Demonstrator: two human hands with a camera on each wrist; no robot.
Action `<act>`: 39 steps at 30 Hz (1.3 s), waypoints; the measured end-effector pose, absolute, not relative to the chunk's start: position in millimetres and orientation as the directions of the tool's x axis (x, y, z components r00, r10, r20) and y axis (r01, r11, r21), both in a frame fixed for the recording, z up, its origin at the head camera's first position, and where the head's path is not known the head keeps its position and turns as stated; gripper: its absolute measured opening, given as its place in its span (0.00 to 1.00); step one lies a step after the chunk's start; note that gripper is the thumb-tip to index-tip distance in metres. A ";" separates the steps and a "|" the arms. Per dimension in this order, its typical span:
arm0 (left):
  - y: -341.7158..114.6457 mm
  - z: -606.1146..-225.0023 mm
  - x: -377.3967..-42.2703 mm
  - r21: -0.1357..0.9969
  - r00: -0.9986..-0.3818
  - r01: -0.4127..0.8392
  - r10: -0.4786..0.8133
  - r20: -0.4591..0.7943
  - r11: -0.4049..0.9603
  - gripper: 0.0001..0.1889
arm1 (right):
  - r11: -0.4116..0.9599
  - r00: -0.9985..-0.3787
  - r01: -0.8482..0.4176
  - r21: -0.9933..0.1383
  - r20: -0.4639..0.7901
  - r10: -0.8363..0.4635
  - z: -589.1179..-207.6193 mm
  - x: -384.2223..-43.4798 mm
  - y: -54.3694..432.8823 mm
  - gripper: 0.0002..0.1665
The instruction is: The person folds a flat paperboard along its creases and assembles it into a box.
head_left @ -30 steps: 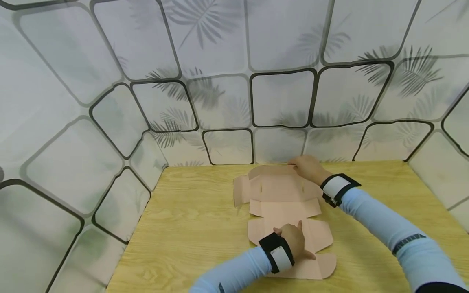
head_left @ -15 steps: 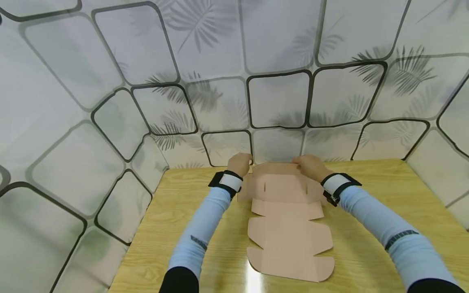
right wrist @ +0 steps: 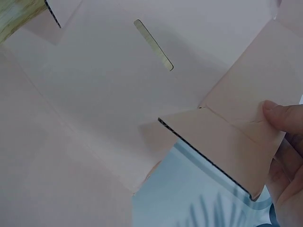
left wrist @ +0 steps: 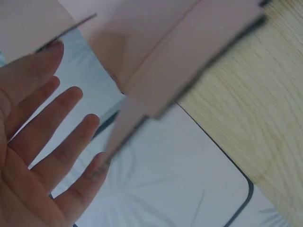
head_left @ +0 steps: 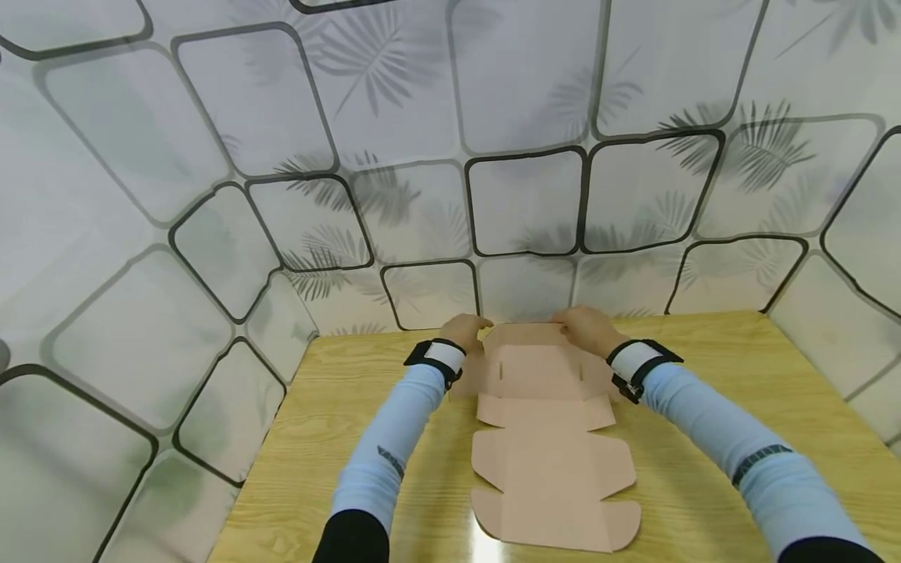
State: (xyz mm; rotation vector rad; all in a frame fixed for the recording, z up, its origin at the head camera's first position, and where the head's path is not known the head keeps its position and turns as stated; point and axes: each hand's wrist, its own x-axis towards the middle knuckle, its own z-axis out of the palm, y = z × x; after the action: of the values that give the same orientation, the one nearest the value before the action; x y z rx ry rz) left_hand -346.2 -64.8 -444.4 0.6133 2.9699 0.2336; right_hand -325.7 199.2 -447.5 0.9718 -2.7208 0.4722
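Note:
A flat, die-cut cardboard box blank [head_left: 545, 453] with side flaps and two narrow slots lies unfolded on the wooden table, its long axis running away from me. At its far right corner my right hand [head_left: 587, 330] pinches the far flap; in the right wrist view the thumb presses on a creased end flap [right wrist: 213, 144] that stands raised. My left hand [head_left: 464, 332] is at the far left corner. In the left wrist view its fingers [left wrist: 71, 156] are spread and nearly straight, with the thumb at a flap edge and the little finger right by a cardboard tip.
The yellow wood-grain table [head_left: 373, 407] extends to both sides of the blank. A wall covering [head_left: 528, 203] patterned with rounded outlines and leaves rises right behind the table's far edge, close to both hands. A similar covering stands along the left.
My left hand has moved from the near part of the blank to its far left corner. The right hand stays at the far right corner.

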 end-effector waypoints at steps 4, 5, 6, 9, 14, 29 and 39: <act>-50.7 -417.6 -317.7 0.138 -0.900 0.427 0.434 -0.030 0.894 0.30 | 0.768 -0.794 -0.603 -0.216 0.253 -0.552 -438.2 -318.2 191.8 0.16; -48.7 -418.0 -316.1 0.132 -0.897 0.437 0.442 -0.006 0.889 0.30 | 0.775 -0.799 -0.596 -0.209 0.247 -0.548 -437.5 -317.5 190.0 0.16; -46.4 -419.4 -317.5 0.136 -0.896 0.440 0.444 0.001 0.887 0.29 | 0.777 -0.798 -0.596 -0.201 0.247 -0.549 -437.4 -317.1 188.9 0.16; -40.9 -426.2 -320.4 0.126 -0.896 0.443 0.443 0.029 0.888 0.25 | 0.779 -0.798 -0.597 -0.193 0.248 -0.550 -438.4 -317.2 186.0 0.16; -37.4 -430.4 -315.9 0.087 -0.903 0.423 0.411 0.127 0.902 0.11 | 0.758 -0.778 -0.622 -0.196 0.261 -0.571 -441.1 -317.3 182.4 0.15; -39.3 -439.6 -315.5 0.096 -0.913 0.380 0.356 0.199 0.920 0.07 | 0.751 -0.773 -0.630 -0.198 0.256 -0.581 -443.3 -317.8 178.9 0.15; -41.5 -445.3 -314.9 0.107 -0.907 0.384 0.353 0.228 0.917 0.06 | 0.748 -0.769 -0.634 -0.194 0.263 -0.583 -445.3 -318.4 178.5 0.14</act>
State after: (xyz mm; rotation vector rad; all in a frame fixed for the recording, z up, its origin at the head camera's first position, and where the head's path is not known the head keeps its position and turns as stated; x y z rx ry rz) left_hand -314.9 -41.5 -445.3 0.6370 3.2759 0.2518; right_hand -318.4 178.5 -445.3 0.9713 -2.7614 0.4069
